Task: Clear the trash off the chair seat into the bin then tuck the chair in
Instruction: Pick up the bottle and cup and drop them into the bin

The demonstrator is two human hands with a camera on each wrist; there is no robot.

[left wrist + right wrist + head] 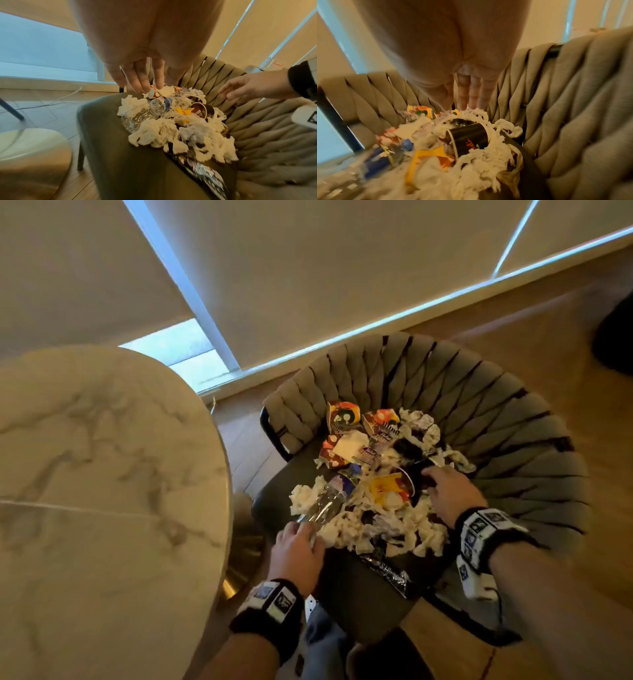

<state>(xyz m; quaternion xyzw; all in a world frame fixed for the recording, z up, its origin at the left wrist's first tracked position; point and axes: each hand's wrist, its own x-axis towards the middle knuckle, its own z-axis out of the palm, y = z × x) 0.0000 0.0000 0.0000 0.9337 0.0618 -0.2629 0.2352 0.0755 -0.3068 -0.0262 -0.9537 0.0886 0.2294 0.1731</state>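
Observation:
A chair with a woven beige back [462, 392] and dark seat [359, 594] holds a pile of trash: crumpled white tissues [424, 539], a clear plastic bottle [329, 498] with a blue label, a black paper cup [416, 474] on its side, colourful snack cartons [342, 414] and a foil wrapper [390, 571]. My left hand [298, 537] is at the bottle's near end; in the left wrist view its fingers [145, 83] hang relaxed over the bottle [149, 111], holding nothing. My right hand [442, 487] reaches over the black cup [469, 136] with fingers [464, 94] straight. No bin is in view.
A round marble table [102, 474] with a gold base [239, 542] stands close on the left of the chair. Window blinds run behind the chair. A white cable [51, 101] lies on the wooden floor at the left. A dark object [616, 337] sits at far right.

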